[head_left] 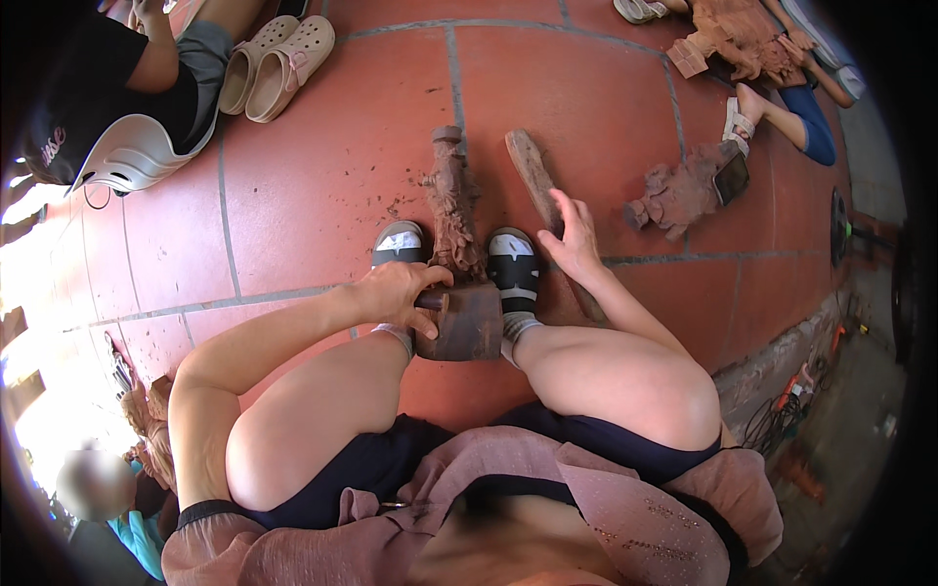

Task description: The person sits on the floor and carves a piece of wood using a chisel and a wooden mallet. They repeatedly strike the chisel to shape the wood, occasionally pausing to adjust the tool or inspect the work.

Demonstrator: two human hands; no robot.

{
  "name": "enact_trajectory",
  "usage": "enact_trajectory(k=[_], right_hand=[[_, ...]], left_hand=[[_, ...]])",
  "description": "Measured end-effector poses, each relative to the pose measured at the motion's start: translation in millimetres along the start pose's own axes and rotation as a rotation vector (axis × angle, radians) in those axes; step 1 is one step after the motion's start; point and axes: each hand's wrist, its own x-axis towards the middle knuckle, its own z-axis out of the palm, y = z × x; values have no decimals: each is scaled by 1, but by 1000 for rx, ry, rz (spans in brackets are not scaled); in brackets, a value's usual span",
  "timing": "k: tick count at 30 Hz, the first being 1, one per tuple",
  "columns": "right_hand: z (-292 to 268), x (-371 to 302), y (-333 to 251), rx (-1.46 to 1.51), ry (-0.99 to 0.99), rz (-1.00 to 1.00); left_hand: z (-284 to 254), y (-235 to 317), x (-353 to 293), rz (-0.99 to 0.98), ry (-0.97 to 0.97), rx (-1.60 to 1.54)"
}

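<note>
1. Right hand (578, 239): open, with the thumb set apart from loosely extended fingers; it holds nothing. Its forearm enters from 5 o'clock, 12 o'clock being the side away from the wearer.
2. Wooden stick (529, 166): a flat, worn length with a rounded far end, on the floor toward 11 o'clock from the right hand. Its long axis runs from 11 to 5 o'clock, its nearer portion passing behind the fingers in this view. The right hand is much the nearer of the two.
3. Left hand (393, 293): fingers bent and thumb apart at the 10 o'clock corner of a dark block (474, 327). A dark peg-like piece (433, 302) shows between thumb and forefinger; whether the hand grips it or merely rests there cannot be told.
4. Carved statue (452, 210): reddish brown, long axis close to 12–6 o'clock, the block at its 6 o'clock end. It lies toward 1 o'clock from the left hand and 9 o'clock from the right, the left being nearer.
5. Surroundings: the left sandal (400, 240) and right sandal (514, 269) flank the statue; a second carving (672, 195) lies toward 2 o'clock from the right hand.
</note>
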Motion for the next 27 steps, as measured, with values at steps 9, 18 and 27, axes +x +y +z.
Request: enact_trajectory(k=[9,18,27], right_hand=[[71,25,-67,591,-355,194],[71,38,-97,288,-377,309],[63,40,-91,543,-442,346]], left_hand=[[-11,10,10,56,-42,9],[-9,13,17,62,-23,28],[-11,17,9,116,-10,-2]])
